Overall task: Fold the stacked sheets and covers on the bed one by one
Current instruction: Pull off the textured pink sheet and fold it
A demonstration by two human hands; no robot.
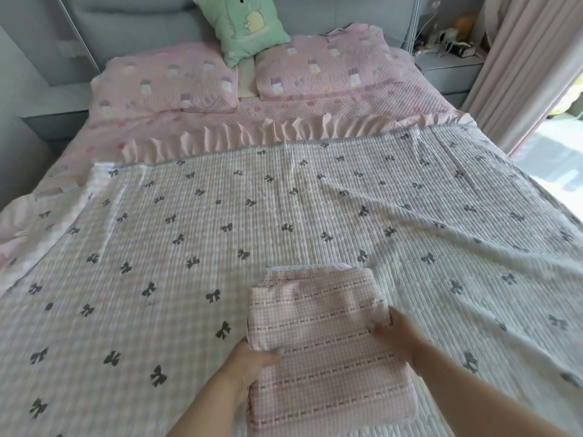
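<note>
A folded pink gingham cover with rows of small dark bows [325, 339] is seen as a thick, many-layered rectangle lying at the near edge of the bed, on top of a spread-out quilt. It is gripped along both long sides: the left hand [252, 364] is curled round its left edge with the thumb laid on the top face, and the right hand [399, 332] is closed on its right edge, fingers tucked under the layers and the thumb on top. This piece can be judged as good as finished, with only squaring or setting aside left to it. Beneath it, a large pale ribbed quilt printed with grey bows [284, 216] is laid open across most of the mattress, creased towards the right and not yet folded; it would appear to be the next item. Under that, a pink sheet with a frilled edge [252, 134] is shown along the far border, also unfolded. How many pieces remain in all cannot be told. Further off, two pink quilted pillows [164, 80] are set against the grey padded headboard [132, 23], with a green cartoon cushion [243, 26] propped between them.
</note>
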